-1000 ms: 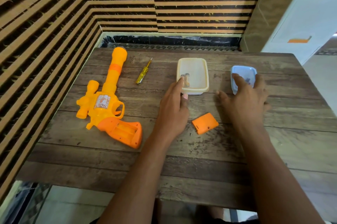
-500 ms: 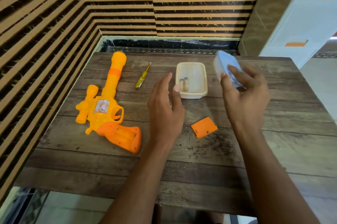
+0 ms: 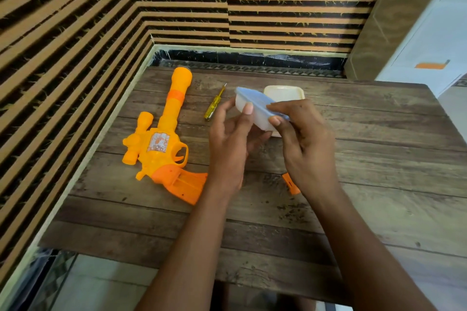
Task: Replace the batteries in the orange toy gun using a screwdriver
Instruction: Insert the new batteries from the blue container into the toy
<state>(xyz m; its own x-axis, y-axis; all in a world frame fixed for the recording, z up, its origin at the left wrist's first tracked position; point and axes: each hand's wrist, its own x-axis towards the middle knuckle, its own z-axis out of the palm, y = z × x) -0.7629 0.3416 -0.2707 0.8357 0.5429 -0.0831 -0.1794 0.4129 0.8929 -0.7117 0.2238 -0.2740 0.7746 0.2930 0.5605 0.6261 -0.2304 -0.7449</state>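
Wood-plank surface [image 3: 379, 171], set in the corner of a striped wall [image 3: 75, 32].
Small blue-lidded container [image 3: 252, 104]: held tilted above the surface. The left hand [image 3: 228, 145] grips its side and underside, and the right hand [image 3: 307, 141] fingers [image 3: 285, 107] pinch the lid's edge, probably to prise it open for batteries.
Orange toy gun [image 3: 161, 143]: lies flat at left, grip compartment [image 3: 188, 183] uncovered, apart from both hands.
Screwdriver [image 3: 214, 103]: beside the barrel.
Cream tub [image 3: 283, 90]: behind the container, contents hidden.
Orange cover [image 3: 290, 185]: half hidden under the right wrist.
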